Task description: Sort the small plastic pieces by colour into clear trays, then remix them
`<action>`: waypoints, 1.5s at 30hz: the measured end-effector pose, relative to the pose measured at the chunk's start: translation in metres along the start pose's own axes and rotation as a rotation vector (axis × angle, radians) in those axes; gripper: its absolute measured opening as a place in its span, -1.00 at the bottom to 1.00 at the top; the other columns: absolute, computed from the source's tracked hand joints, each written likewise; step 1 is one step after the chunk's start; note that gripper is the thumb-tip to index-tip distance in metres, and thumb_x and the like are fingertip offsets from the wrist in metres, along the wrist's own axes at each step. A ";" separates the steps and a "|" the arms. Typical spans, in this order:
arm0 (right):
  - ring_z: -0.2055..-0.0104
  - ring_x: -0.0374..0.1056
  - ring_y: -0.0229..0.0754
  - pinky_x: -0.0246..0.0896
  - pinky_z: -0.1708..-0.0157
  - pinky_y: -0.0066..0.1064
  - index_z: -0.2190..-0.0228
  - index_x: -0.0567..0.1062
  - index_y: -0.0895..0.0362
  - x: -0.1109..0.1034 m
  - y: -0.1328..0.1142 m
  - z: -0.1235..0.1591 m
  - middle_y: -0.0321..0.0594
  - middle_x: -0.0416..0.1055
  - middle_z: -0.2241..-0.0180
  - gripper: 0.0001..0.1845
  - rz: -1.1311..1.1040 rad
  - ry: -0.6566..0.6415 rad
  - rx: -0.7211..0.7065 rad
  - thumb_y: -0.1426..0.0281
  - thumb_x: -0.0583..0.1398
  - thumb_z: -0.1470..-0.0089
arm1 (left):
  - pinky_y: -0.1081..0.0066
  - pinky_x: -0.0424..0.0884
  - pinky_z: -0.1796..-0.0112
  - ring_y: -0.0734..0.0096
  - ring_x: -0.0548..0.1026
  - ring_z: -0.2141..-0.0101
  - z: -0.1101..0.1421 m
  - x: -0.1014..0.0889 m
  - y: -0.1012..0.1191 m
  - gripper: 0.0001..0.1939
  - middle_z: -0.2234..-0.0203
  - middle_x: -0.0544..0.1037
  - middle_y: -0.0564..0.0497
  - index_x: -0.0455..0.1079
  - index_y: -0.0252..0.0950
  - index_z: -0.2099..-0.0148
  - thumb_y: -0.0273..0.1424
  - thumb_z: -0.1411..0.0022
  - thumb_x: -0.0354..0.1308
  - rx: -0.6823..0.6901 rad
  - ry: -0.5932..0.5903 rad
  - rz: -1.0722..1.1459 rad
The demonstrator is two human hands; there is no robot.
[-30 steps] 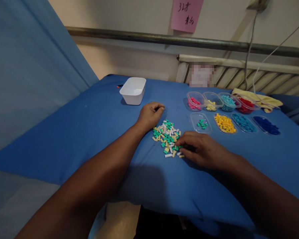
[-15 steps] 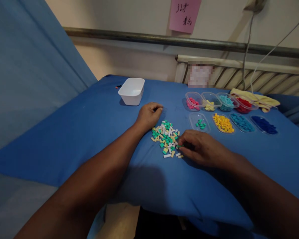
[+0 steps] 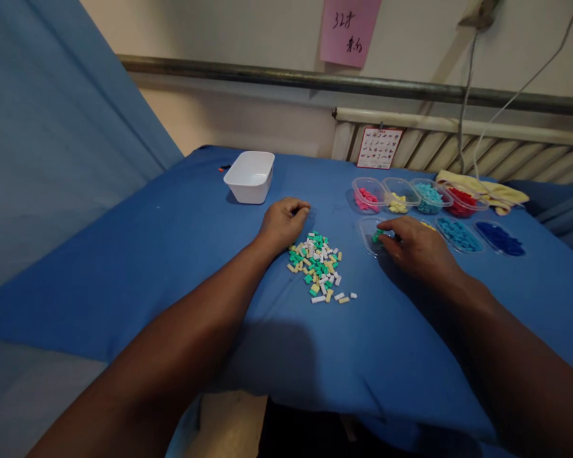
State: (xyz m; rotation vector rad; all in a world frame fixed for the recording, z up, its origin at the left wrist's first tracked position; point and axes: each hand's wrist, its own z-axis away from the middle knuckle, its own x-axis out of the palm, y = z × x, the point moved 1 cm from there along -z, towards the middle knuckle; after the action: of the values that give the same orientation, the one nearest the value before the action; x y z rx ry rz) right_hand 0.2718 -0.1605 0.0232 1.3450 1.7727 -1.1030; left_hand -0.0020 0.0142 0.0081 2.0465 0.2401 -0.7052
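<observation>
While the right hand (image 3: 419, 249) is observed at the green bricks (image 3: 377, 236) in the shallow tray (image 3: 365, 242), its grip undetermined, the mixed brick pile (image 3: 318, 261) is found beside the nearer, loosely closed left hand (image 3: 279, 226), toward the table's (image 3: 186, 254) near edge.

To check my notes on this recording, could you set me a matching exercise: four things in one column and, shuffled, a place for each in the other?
Things:
1. Left hand
2. Right hand
3. Pink paper
4. Yellow cloth

Places:
A. On the wall
B. Behind the clear container of red bricks
C. Beside the mixed brick pile
D. At the clear container of green bricks

Right pairs: 1-C, 2-D, 3-A, 4-B.
</observation>
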 end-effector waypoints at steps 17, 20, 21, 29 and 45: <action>0.11 0.45 -0.07 0.35 0.11 -0.24 0.11 0.63 0.10 0.002 -0.102 0.011 -0.13 0.55 0.18 -0.81 -0.325 -0.422 -0.459 0.51 0.20 -0.38 | 0.23 0.54 -0.10 0.22 0.66 0.07 0.001 0.003 0.000 -0.79 0.13 0.74 -0.04 0.69 -0.22 0.09 -0.41 -0.37 0.21 0.039 -0.001 0.014; 0.13 0.44 -0.08 0.36 0.11 -0.25 0.14 0.62 0.09 0.001 -0.105 0.011 -0.13 0.54 0.19 -0.80 -0.332 -0.464 -0.475 0.53 0.19 -0.37 | 0.21 0.54 -0.12 0.21 0.66 0.06 0.001 0.004 0.000 -0.77 0.12 0.74 -0.04 0.69 -0.22 0.07 -0.40 -0.37 0.20 0.031 -0.004 0.004; 0.13 0.44 -0.08 0.36 0.11 -0.25 0.14 0.62 0.09 0.001 -0.106 0.011 -0.13 0.54 0.18 -0.79 -0.338 -0.468 -0.481 0.53 0.18 -0.37 | 0.20 0.54 -0.12 0.21 0.66 0.06 0.001 0.005 0.000 -0.77 0.12 0.74 -0.04 0.69 -0.22 0.07 -0.39 -0.38 0.20 0.030 -0.003 0.004; 0.18 0.42 -0.11 0.31 0.19 -0.31 0.06 0.65 0.06 -0.001 -0.107 0.009 -0.13 0.54 0.19 -0.71 -0.283 -0.458 -0.455 0.56 0.20 -0.32 | 0.23 0.55 -0.07 0.22 0.66 0.08 0.001 0.005 0.000 -0.79 0.14 0.73 -0.05 0.69 -0.25 0.08 -0.40 -0.38 0.21 0.032 -0.011 -0.001; 0.31 0.27 -0.16 0.04 0.31 -0.27 0.33 0.56 0.11 0.007 -0.110 0.007 -0.21 0.46 0.34 -0.71 -0.136 -0.397 -0.596 0.48 0.16 -0.47 | 0.21 0.54 -0.08 0.20 0.67 0.06 0.001 0.005 0.000 -0.78 0.13 0.73 -0.05 0.70 -0.25 0.08 -0.41 -0.37 0.21 0.044 -0.008 0.000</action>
State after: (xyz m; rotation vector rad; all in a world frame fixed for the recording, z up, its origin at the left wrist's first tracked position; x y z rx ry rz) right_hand 0.1642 -0.1767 0.0400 0.6096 1.7128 -0.7490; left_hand 0.0012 0.0131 0.0049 2.0848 0.2221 -0.7245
